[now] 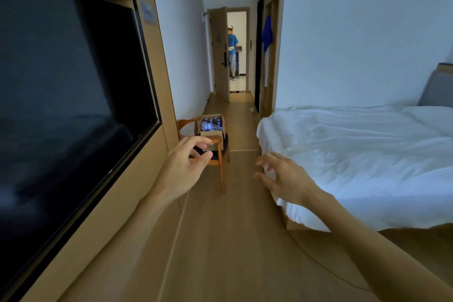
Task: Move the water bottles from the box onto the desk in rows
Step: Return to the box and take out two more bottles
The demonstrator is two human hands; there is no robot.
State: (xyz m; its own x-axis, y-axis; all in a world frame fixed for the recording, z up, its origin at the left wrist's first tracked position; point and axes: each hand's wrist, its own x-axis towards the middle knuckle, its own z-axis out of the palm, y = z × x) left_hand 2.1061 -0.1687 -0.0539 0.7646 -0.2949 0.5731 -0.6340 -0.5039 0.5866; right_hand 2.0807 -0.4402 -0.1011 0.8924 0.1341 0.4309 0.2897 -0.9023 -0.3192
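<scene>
1. The box (212, 127), open-topped brown cardboard, sits on a wooden chair (219, 152) ahead of both hands, well apart from them.
2. The bottles (211, 124), clear plastic with dark caps, stand upright inside the box.
3. The left hand (185, 163) is raised, fingers loosely spread, holding nothing.
4. The right hand (282, 176) is likewise spread and empty, beside the bed (355, 154) with its rumpled white sheet.

A hotel-like bedroom: white bed (355, 154), wall television (68, 95), entry door (219, 54).
</scene>
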